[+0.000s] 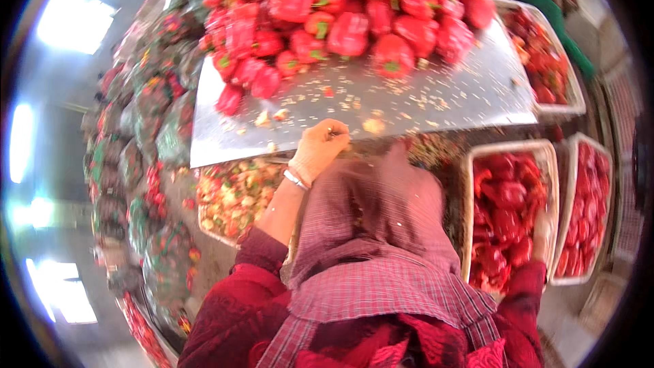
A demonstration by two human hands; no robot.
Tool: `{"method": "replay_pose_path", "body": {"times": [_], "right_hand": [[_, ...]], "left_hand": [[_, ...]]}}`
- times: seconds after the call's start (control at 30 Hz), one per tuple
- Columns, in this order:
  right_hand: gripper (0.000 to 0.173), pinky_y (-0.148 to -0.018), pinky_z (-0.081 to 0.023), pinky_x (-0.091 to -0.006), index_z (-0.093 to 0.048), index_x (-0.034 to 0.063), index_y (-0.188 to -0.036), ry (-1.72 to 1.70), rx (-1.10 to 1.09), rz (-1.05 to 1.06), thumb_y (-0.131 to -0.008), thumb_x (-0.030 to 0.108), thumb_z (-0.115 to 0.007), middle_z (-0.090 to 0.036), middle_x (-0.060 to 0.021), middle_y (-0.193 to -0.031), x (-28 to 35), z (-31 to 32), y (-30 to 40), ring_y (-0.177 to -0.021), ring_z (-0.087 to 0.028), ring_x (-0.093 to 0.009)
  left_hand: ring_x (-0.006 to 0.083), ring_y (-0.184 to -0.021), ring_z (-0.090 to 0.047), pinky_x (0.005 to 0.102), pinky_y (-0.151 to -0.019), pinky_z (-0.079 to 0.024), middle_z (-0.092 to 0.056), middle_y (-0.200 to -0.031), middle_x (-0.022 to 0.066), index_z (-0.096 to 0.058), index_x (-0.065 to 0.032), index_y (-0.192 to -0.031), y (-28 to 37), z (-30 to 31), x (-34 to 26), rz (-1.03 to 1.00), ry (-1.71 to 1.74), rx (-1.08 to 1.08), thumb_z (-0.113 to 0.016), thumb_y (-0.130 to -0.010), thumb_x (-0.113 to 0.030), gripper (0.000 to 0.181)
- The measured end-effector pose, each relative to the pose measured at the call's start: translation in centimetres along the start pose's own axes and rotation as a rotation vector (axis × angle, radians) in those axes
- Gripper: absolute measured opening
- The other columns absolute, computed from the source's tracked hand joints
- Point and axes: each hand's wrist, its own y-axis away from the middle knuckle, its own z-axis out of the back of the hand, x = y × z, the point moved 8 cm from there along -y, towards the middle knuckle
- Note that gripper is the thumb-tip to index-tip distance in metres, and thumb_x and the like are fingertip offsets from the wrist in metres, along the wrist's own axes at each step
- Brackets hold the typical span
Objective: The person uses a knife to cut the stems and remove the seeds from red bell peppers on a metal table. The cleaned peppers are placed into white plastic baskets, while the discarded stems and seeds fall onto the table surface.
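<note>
My left hand [323, 144] is curled near the front edge of a metal table [434, 92], its fingers bent in; whether it holds something small is not plain. Red bell peppers [347, 33] lie heaped on the table's far part, with scattered seeds and a pale pepper core [374, 125] nearer to me. My right hand [542, 230] reaches to the right side of a crate of red peppers [549, 163], beside the peppers inside it. It is blurred, and its fingers are hard to make out.
A crate of cores and scraps [237, 194] stands below the table at left. Filled net sacks [171, 260] are piled along the left. Two more crates of peppers stand at right, one upper [575, 82] and one outer [592, 209]. Green netting [562, 25] hangs behind.
</note>
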Motion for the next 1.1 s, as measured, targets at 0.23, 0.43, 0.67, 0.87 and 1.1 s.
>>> {"method": "replay_pose_path", "body": {"times": [0.23,0.43,0.67,0.87,1.1], "right_hand": [[0.057,-0.069,-0.047,-0.0383,-0.045,0.003,-0.138,-0.04,0.253,-0.079,-0.082,0.009,-0.056,-0.064,-0.0218,-0.103,-3.2,8.4,9.7,-0.076,-0.056,-0.03],[0.056,-0.048,-0.049,-0.0316,-0.041,0.0032,-0.137,-1.246,0.625,-0.36,-0.083,0.012,-0.056,-0.064,-0.0098,-0.082,-10.2,9.8,15.6,-0.058,-0.061,-0.019],[0.042,-0.04,-0.04,-0.0228,-0.049,0.0066,-0.124,-0.829,0.241,-0.443,-0.084,0.011,-0.058,-0.06,-0.0016,-0.074,4.8,10.3,9.3,-0.05,-0.053,-0.009],[0.027,-0.038,-0.033,-0.0205,-0.059,0.0065,-0.109,-0.852,0.421,-0.162,-0.083,0.013,-0.064,-0.052,0.0056,-0.069,25.2,6.8,6.5,-0.043,-0.043,-0.005],[0.029,-0.03,-0.031,-0.0225,-0.056,0.0065,-0.113,-0.937,0.616,-0.044,-0.087,0.017,-0.063,-0.055,0.0014,-0.067,31.9,1.0,6.9,-0.034,-0.044,-0.009]], "left_hand": [[0.0321,-0.087,-0.064,0.0398,-0.08,-0.05,-0.067,-0.091,0.0156,-0.067,-0.0044,-0.094,-2.1,18.2,8.9,0.062,-0.484,-0.628,-0.065,-0.077,-0.021,0.024],[0.0372,-0.108,-0.058,0.0434,-0.093,-0.046,-0.059,-0.115,0.0203,-0.06,-0.0024,-0.114,-6.9,29.6,13.1,0.195,-0.501,-0.907,-0.07,-0.076,-0.036,0.052],[0.0412,-0.117,-0.054,0.0438,-0.099,-0.043,-0.052,-0.132,0.0235,-0.049,-0.0034,-0.13,-16.6,30.4,0.6,0.016,-0.652,-0.779,-0.07,-0.072,-0.053,0.079],[0.0373,-0.114,-0.058,0.0447,-0.095,-0.047,-0.058,-0.123,0.0239,-0.05,-0.0033,-0.126,-21.3,27.7,2.5,0.298,-0.763,-0.648,-0.07,-0.069,-0.054,0.079],[0.0438,-0.104,-0.059,0.0478,-0.089,-0.049,-0.06,-0.11,0.0238,-0.05,-0.0019,-0.107,-15.4,19.7,0.3,0.065,-0.552,-0.618,-0.074,-0.065,-0.034,0.058]]}}
